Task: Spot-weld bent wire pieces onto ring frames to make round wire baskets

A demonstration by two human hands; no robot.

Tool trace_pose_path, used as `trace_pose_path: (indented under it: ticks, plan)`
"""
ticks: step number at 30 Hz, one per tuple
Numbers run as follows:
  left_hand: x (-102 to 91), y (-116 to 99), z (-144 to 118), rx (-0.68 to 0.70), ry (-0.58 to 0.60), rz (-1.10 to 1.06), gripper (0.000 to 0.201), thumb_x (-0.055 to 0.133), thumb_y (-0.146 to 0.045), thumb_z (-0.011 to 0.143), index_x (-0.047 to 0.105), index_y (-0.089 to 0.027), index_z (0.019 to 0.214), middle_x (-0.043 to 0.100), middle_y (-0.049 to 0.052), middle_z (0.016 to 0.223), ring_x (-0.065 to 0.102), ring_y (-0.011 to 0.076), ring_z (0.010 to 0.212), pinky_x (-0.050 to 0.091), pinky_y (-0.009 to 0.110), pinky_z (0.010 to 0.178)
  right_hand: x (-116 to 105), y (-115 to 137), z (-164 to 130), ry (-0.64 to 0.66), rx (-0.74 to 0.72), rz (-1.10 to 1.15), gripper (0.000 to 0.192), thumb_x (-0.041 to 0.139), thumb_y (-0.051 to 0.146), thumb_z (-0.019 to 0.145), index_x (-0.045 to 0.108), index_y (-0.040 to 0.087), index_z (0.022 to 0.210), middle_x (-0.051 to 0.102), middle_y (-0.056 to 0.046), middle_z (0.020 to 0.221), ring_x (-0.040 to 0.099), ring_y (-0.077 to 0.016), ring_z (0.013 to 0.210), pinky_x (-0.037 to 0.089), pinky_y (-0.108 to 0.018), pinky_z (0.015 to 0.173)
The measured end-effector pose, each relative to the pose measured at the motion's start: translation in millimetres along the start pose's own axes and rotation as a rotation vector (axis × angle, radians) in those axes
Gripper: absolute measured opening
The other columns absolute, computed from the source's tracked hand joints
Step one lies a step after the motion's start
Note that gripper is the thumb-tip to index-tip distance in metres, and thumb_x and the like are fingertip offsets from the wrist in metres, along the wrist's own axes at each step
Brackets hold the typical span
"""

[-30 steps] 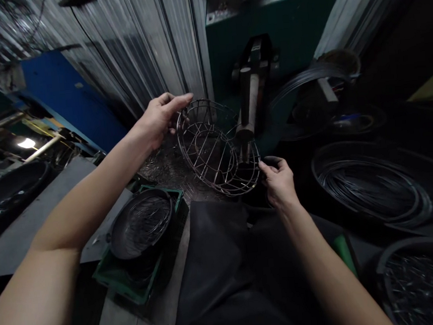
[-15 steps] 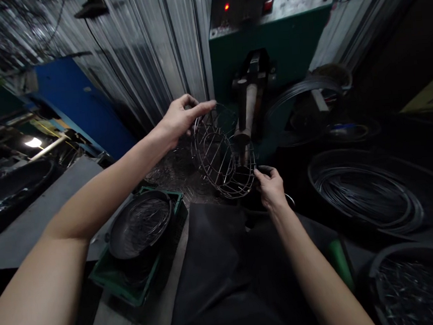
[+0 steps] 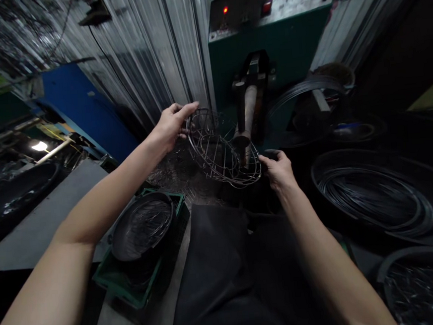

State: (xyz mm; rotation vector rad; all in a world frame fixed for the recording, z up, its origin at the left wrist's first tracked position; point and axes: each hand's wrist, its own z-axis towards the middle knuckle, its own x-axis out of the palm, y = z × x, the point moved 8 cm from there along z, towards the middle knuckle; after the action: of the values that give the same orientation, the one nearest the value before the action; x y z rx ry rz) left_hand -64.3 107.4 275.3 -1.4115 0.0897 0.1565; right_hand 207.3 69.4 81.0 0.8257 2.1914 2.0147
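Note:
A round wire basket (image 3: 216,155) of thin metal rods is held tilted between my two hands. My left hand (image 3: 173,126) pinches its upper left rim, thumb stretched along the top. On the lower right rim, the fingertips of my right hand (image 3: 277,170) are closed. Just behind the basket's right side is the electrode arm (image 3: 248,109) of a green machine (image 3: 290,50) that looks like a spot welder. The lower tip of that arm is partly hidden by the wires.
A green crate (image 3: 139,295) at left carries a black bowl (image 3: 115,239) of wire pieces. To the right lie a large tub (image 3: 317,166) with coiled wire and another tub (image 3: 384,264) of small metal pieces. A blue panel (image 3: 78,104) leans near the corrugated wall (image 3: 153,41).
The wire basket has tipped flatter and stretches wider across the view. My left hand has shifted left, and my right hand has moved right and slightly up.

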Motion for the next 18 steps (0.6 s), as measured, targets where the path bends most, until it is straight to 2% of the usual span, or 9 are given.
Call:
trace_pose_path:
  ticks: [3,6,12,18]
  plan:
    - [-13.3,16.3,-17.8,-0.072,0.001,0.003,0.043,0.074,-0.046,0.064,0.045,-0.018,0.078,0.057,0.002,0.068,0.060,0.0150,0.057,0.042,0.022,0.047,4.4,4.1,2.1,0.056,-0.029,-0.055,0.053,0.075,0.034,0.045,0.050,0.020,0.089,0.057,0.003,0.060,0.053,-0.0122,0.055,0.036,-0.020,0.045]
    - [-17.2,26.6,-31.8,-0.115,0.029,0.035,0.046,0.075,-0.047,0.060,0.043,-0.019,0.078,0.059,0.001,0.065,0.058,0.0132,0.051,0.039,0.020,0.044,6.3,-0.9,2.3,0.065,-0.010,-0.110,0.051,0.075,0.034,0.045,0.050,0.019,0.087,0.057,0.002,0.059,0.054,-0.0128,0.056,0.037,-0.020,0.047]
    - [-7.7,16.7,-29.1,-0.019,0.051,0.070,0.041,0.071,-0.045,0.066,0.044,-0.019,0.082,0.058,0.001,0.068,0.060,0.0125,0.056,0.044,0.022,0.052,2.2,-3.7,8.6,0.019,-0.039,-0.113,0.045,0.072,0.030,0.050,0.050,0.020,0.088,0.057,0.003,0.058,0.053,-0.0127,0.055,0.038,-0.021,0.047]
    - [-2.9,18.8,-25.9,-0.061,0.025,0.000,0.037,0.071,-0.042,0.069,0.044,-0.018,0.078,0.056,0.000,0.066,0.060,0.0136,0.058,0.047,0.025,0.056,3.4,6.9,23.9,-0.013,-0.046,-0.102,0.041,0.071,0.023,0.052,0.050,0.020,0.087,0.056,0.004,0.057,0.054,-0.0127,0.054,0.040,-0.021,0.046]
